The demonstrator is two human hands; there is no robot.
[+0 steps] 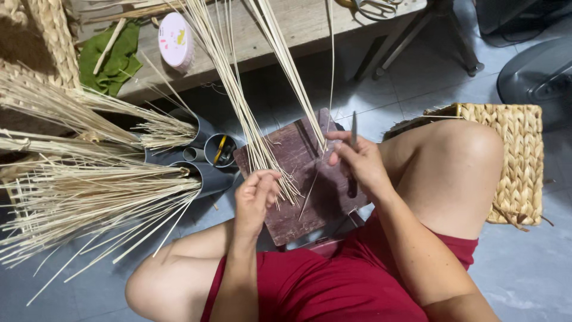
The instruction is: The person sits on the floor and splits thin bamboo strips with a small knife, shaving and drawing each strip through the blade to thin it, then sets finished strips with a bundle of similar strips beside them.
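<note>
1. The left hand (255, 194) pinches the lower ends of a bundle of pale reed strips (238, 95) over a dark wooden block (298, 179).
2. The right hand (357, 158) is closed on a thin knife (354, 128) and a second bunch of strips (286, 59).
3. Both bundles rise toward the bench (298, 27).
4. More reeds (89, 197) lie to the left, beside grey tubes (205, 152).

The person wears red shorts (322, 286), plain and unmarked. Arms and knees are bare. Both hands, the left hand (255, 194) and the right hand (357, 162), carry no gloves or rings.
</note>
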